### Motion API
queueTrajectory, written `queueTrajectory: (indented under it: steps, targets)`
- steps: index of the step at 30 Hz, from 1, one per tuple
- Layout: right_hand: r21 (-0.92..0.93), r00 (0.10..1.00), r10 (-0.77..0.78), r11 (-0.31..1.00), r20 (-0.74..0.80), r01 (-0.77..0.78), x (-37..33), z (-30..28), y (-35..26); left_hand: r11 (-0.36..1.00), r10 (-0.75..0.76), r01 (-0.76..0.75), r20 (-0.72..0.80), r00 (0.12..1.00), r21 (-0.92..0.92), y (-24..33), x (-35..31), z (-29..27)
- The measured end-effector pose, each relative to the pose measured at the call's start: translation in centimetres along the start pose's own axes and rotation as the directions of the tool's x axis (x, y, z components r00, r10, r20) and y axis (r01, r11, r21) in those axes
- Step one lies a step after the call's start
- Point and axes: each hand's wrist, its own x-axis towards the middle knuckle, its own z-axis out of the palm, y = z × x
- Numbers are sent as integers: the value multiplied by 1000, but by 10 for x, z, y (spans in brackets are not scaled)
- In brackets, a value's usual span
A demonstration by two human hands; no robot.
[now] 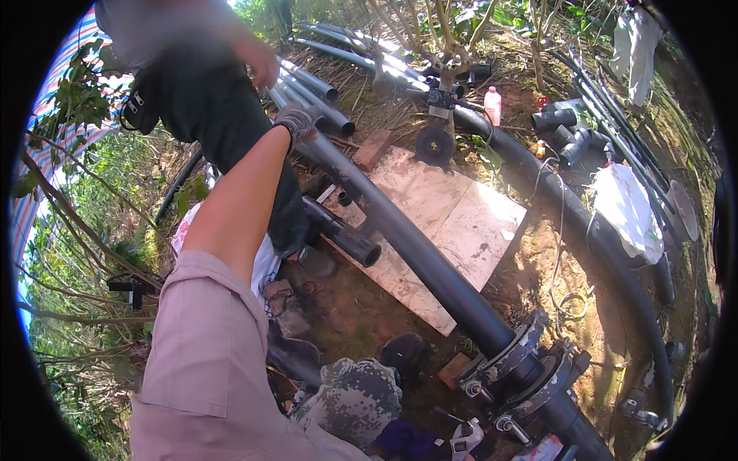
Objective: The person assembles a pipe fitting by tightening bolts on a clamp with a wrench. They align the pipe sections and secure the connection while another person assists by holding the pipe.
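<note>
My left hand, in a grey striped glove, reaches out at the end of a beige-sleeved arm. Its fingers close over the far end of a long black pipe. That pipe slopes down to the right, into metal ring clamps. Through the clamps it lines up with another black pipe section at the lower edge. Beneath the long pipe lies a pale stained board, with a short black pipe fitting beside it. My right hand is out of the picture.
Another person in dark trousers stands at the far left, one bare hand hanging. An adjustable wrench lies near the clamps, beside camouflage cloth. A thick black pipe curves down the right, past a white sack. A round black tool stands behind the board.
</note>
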Motion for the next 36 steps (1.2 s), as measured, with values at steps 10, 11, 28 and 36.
queueTrajectory:
  steps: [10,11,28,36]
  targets:
    - [-115,945,-312,947,-95,301,-22,21,-1,879,429,-465,609,667,-110,115,-272,133]
    - [-147,938,-331,937,-98,316,-25,19,7,873,427,-477,638,640,-106,111,-281,136]
    - [235,978,-113,960,-173,153,-38,16,-6,635,113,-327,335,935,700,78,-139,-130]
    - [270,976,-147,945,-159,187,-44,15,-14,889,-438,400,164,884,222,-91,-198,-154]
